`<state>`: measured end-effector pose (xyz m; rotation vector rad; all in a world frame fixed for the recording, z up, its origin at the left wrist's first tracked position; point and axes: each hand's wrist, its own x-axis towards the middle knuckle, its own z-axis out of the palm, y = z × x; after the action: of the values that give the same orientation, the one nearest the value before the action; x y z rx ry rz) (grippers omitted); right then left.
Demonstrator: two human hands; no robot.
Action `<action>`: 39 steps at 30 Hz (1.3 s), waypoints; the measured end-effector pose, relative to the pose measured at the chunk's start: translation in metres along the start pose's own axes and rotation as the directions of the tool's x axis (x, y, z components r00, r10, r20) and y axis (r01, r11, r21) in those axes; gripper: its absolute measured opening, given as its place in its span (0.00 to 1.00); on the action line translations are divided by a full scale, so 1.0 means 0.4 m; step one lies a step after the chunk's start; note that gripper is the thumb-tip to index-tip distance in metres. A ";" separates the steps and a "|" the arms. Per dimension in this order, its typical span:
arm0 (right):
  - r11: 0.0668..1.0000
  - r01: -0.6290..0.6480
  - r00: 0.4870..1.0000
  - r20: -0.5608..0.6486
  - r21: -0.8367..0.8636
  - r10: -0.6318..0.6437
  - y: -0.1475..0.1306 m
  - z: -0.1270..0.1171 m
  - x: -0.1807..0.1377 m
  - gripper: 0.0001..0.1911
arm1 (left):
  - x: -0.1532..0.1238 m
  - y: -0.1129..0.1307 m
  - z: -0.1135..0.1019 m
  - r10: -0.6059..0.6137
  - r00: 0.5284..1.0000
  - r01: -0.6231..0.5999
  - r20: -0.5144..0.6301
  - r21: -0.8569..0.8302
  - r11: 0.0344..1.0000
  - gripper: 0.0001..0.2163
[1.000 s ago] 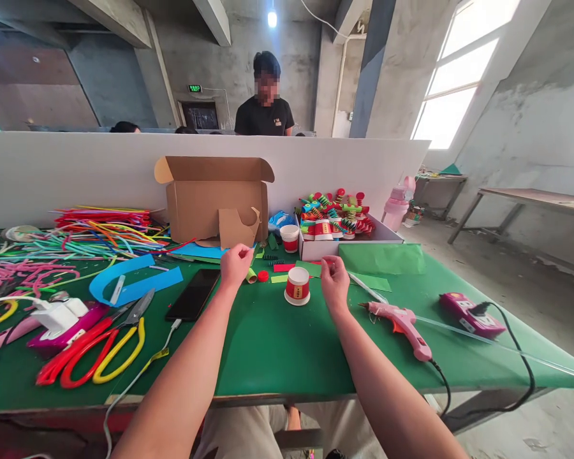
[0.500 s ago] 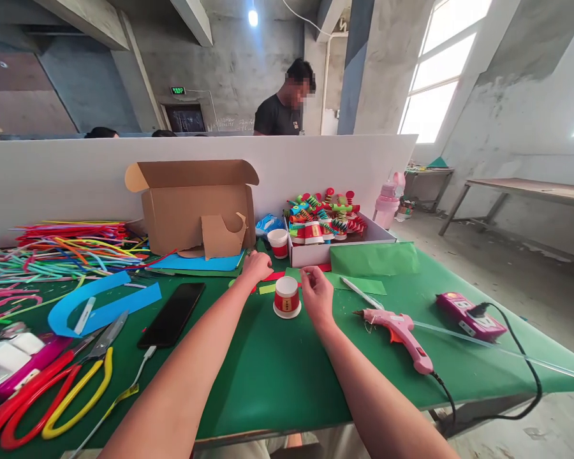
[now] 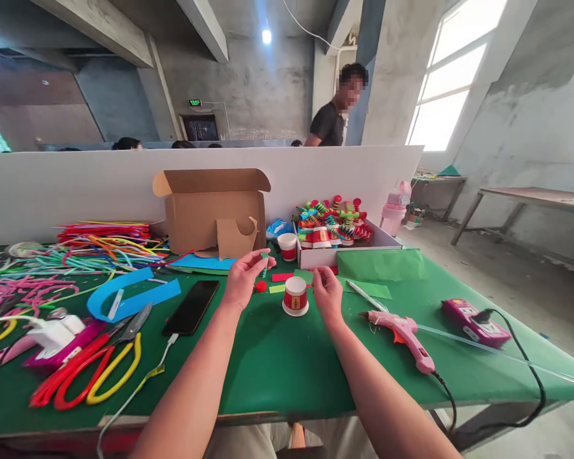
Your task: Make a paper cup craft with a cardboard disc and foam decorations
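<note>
My left hand (image 3: 245, 277) is closed in a pinch on a green folded paper strip (image 3: 264, 266), which hangs down in zigzag pleats. Just below it is a small red round piece (image 3: 261, 287); I cannot tell whether the two are joined. A red and white paper cup (image 3: 295, 293) stands mouth up on a white round base, between my hands. Right of the cup, my right hand (image 3: 327, 293) has its fingers pressed together, and what they hold, if anything, is too small to make out. Short red (image 3: 282, 277) and yellow-green (image 3: 277, 289) paper strips lie behind the cup.
A pink glue gun (image 3: 404, 335) lies at right near a purple power strip (image 3: 476, 324). At left are a phone (image 3: 191, 308), scissors (image 3: 136, 325) and pipe cleaners (image 3: 110, 245). A white box (image 3: 316, 258) of finished paper-cup figures and a cardboard box (image 3: 191, 220) stand behind. Beyond the partition is a person (image 3: 329, 124).
My left hand has lifted and turned, with the green pleated strip now showing in its fingers. My right hand stays beside the cup. The person behind has moved right, and the view has shifted.
</note>
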<state>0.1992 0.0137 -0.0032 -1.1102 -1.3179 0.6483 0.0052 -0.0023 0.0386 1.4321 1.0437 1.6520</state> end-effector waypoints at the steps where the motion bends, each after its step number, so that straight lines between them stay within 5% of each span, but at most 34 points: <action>1: 1.000 -0.001 1.000 0.020 0.013 0.001 0.000 -0.002 -0.001 0.19 | -0.018 0.007 -0.004 -0.008 0.999 0.006 -0.037 -0.066 0.998 0.21; 8: 0.996 0.081 0.946 0.317 -0.048 -0.062 -0.022 0.004 -0.035 0.34 | -0.027 -0.024 -0.024 -0.113 0.983 0.080 -0.144 -0.216 0.973 0.21; 16: 0.991 0.121 0.877 0.474 -0.065 -0.076 -0.031 0.001 -0.037 0.24 | -0.025 -0.004 -0.012 -0.073 0.989 0.038 -0.127 -0.257 0.966 0.20; 20: 0.989 0.148 0.945 0.293 0.006 -0.143 -0.054 -0.001 -0.032 0.28 | -0.036 0.020 -0.004 -0.044 0.994 0.014 -0.099 -0.289 0.957 0.18; 23: 0.973 0.204 0.973 0.088 0.104 -0.214 -0.090 0.018 -0.028 0.21 | -0.042 0.026 -0.001 -0.020 0.999 0.009 -0.047 -0.223 0.975 0.16; 30: 0.959 0.167 0.963 0.171 0.228 -0.209 -0.112 0.084 -0.042 0.15 | -0.044 -0.001 0.011 0.231 0.973 -0.222 -0.016 0.223 0.949 0.09; 39: 0.954 0.260 0.947 0.155 0.148 -0.282 -0.107 0.033 -0.035 0.13 | -0.058 -0.003 0.034 0.427 0.897 -0.439 0.115 0.345 0.830 0.06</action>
<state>0.1749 -0.0115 0.0279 -0.7640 -1.5259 0.6234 0.0218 -0.0209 0.0286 2.0612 1.1020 1.7965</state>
